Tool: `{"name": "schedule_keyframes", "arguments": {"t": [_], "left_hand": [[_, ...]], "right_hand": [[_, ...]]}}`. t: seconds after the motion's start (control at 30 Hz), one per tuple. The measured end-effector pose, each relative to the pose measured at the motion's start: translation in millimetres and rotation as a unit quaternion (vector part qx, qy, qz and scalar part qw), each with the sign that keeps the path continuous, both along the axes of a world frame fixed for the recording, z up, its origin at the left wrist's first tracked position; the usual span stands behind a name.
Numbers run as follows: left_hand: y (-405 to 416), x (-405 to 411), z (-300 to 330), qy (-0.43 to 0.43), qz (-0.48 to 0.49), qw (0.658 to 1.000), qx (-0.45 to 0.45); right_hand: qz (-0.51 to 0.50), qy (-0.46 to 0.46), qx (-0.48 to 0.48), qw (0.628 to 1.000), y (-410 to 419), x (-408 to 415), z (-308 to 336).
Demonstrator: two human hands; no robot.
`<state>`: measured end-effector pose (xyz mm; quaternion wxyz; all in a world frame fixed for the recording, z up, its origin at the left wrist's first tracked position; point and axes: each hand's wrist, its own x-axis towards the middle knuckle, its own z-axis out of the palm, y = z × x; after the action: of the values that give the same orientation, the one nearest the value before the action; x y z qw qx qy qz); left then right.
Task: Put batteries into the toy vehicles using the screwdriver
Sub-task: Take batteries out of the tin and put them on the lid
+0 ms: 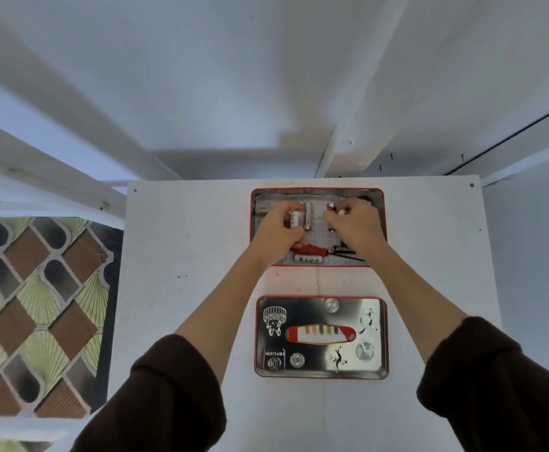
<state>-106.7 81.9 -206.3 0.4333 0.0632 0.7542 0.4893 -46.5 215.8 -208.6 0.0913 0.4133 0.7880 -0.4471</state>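
**Both hands in the open tin, each closing on a battery**

Both hands reach forward into the open red-rimmed tin [317, 192] at the far side of the white table [188, 288]. The left hand [278, 228] has its fingers curled round a white battery [293, 219] at the tin's left middle, the battery showing just past the fingertips. The right hand [354, 225] is bent at the knuckles and pinches a small silver-ended battery [341, 211] at its fingertips; how firm this grip is cannot be told through the blur. Between the two hands stands one more battery [308, 215], upright in the picture and touched by neither.

The red-handled screwdriver [309, 249] lies across the near part of the tin, just under the left wrist, held by no one. Beside it lie a white battery [308, 259] and a black battery [344, 249] near the right wrist. That makes five batteries that can be counted, and one screwdriver.

Both forearms are bare, stretched out nearly straight, with dark sleeves [175, 386] pushed up toward the elbows. Between the arms, nearer the person, the tin's lid [321, 337] lies flat on the table.
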Motion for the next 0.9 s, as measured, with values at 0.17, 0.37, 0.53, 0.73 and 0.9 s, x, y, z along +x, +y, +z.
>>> {"name": "schedule_keyframes", "arguments": {"t": [0.17,0.37,0.53,0.73,0.9], "left_hand": [[26.2,3.6,-11.0,0.164,-0.066,0.978,-0.114],[37.5,12.3,-28.4,0.339,-0.133,0.889,-0.278],[38.9,9.5,-21.3,0.284,-0.074,0.937,-0.189],[-7.0,3.6,17.8,-0.015,0.116,0.987,0.112],[-30.2,1.3,33.2,-0.113,0.145,0.963,0.195]], "right_hand": [[-0.167,0.11,-0.246,0.948,18.9,14.2,15.2],[-0.236,0.195,-0.481,0.821,22.9,30.9,24.6],[-0.17,0.133,-0.327,0.92,20.4,33.9,19.8],[0.006,0.005,0.005,1.0,8.5,17.3,1.6],[0.116,-0.108,0.172,0.972,-10.3,3.9,-6.5]]}}
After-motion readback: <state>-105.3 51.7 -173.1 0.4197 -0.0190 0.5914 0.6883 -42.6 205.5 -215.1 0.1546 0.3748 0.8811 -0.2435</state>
